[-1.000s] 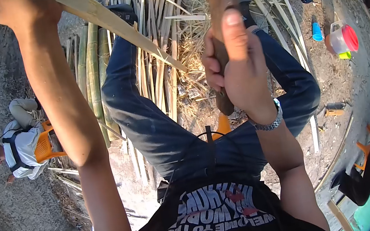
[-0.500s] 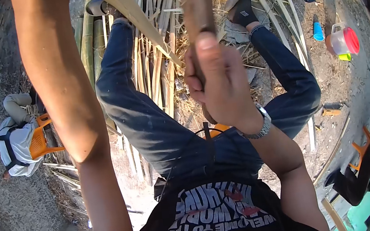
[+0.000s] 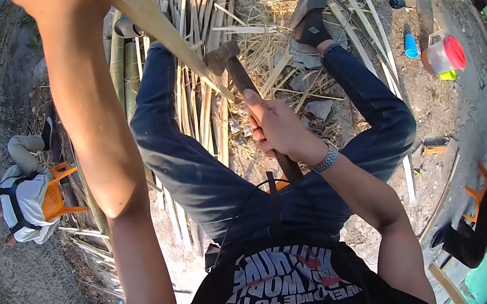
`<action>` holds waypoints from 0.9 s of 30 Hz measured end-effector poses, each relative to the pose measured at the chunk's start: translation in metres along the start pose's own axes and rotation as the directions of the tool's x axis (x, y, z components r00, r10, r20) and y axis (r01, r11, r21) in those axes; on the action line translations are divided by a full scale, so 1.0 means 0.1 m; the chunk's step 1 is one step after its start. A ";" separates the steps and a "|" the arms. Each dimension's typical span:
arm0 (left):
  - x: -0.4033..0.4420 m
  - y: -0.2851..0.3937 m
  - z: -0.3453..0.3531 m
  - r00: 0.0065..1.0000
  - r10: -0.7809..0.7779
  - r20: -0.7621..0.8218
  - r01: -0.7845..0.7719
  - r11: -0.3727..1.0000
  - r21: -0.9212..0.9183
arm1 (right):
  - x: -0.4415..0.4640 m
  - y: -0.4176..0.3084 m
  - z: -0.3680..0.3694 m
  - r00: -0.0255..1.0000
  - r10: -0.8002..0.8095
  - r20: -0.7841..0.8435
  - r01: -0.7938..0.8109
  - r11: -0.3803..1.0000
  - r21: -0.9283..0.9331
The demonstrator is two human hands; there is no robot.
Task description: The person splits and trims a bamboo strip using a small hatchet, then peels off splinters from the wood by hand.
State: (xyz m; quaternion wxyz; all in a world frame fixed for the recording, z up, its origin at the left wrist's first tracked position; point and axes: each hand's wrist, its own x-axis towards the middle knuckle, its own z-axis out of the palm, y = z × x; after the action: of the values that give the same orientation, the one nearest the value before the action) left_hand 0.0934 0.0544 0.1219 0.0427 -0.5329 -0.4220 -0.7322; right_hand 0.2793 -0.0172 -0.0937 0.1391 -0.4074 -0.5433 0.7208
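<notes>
My right hand (image 3: 286, 130) is wrapped round the wooden handle of a hatchet (image 3: 241, 76), thumb laid along it. The dark metal head touches or lies very near the lower part of a pale split bamboo strip (image 3: 168, 35). That strip slants down from my left hand (image 3: 63, 2), which is at the top edge, fingers mostly out of frame. It appears closed on the strip's upper end. Below the hatchet lie loose bamboo strips (image 3: 208, 110) and shavings between my legs.
Uncut bamboo poles (image 3: 117, 64) lie beside my left leg. Long strips (image 3: 372, 28) run past my right foot. To the right stand a red-lidded jug (image 3: 438, 56) and a blue cup (image 3: 410, 46). A person (image 3: 25, 195) sits at left on an orange chair (image 3: 59, 193).
My right hand has lowered the hatchet from near the camera to the bamboo strip. My left forearm and the strip have shifted slightly down.
</notes>
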 end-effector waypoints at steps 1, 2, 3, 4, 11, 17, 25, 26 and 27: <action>0.03 -0.04 -0.04 1.000 -0.009 0.004 0.010 1.000 -0.023 | -0.06 -0.02 -0.05 0.996 0.088 0.012 -0.088 0.988 0.130; 0.08 -0.05 0.01 1.000 0.000 0.003 0.000 0.999 -0.034 | -0.07 -0.05 -0.09 0.983 0.178 0.044 -0.184 0.948 0.258; 0.11 -0.07 0.04 1.000 0.022 -0.022 -0.022 1.000 -0.022 | -0.12 -0.22 -0.09 0.980 0.191 0.052 -0.198 0.946 0.258; 0.08 -0.07 0.02 0.999 0.021 -0.044 -0.020 1.000 0.009 | -0.26 -0.47 -0.07 0.998 0.052 -0.027 -0.038 0.928 0.370; 0.12 0.00 -0.12 0.994 -0.030 0.108 0.037 0.997 -0.066 | -0.03 -0.22 -0.01 0.995 0.097 0.011 -0.096 0.954 0.284; 0.04 -0.06 -0.18 0.994 -0.040 0.098 0.045 0.998 -0.052 | -0.25 -0.62 0.19 0.873 -0.416 -0.255 0.473 0.851 0.230; 0.19 -0.27 -0.38 0.999 -0.033 0.031 0.035 0.995 -0.093 | -0.18 -0.19 0.07 0.986 0.140 -0.091 -0.090 0.904 0.419; 0.19 -0.35 -0.47 0.997 -0.069 0.026 0.070 0.995 -0.067 | -0.31 -0.41 0.13 0.990 0.029 -0.135 0.040 0.874 0.484; 0.28 -0.41 -0.50 0.996 -0.083 0.037 0.087 0.988 -0.125 | -0.29 -0.56 0.15 0.972 -0.122 -0.201 0.213 0.821 0.530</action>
State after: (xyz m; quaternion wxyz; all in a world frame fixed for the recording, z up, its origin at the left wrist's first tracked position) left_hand 0.0230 0.0584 0.1173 -0.0290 -0.5277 -0.3978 -0.7500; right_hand 0.2730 -0.0251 -0.0303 0.3553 -0.3569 -0.3354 0.7962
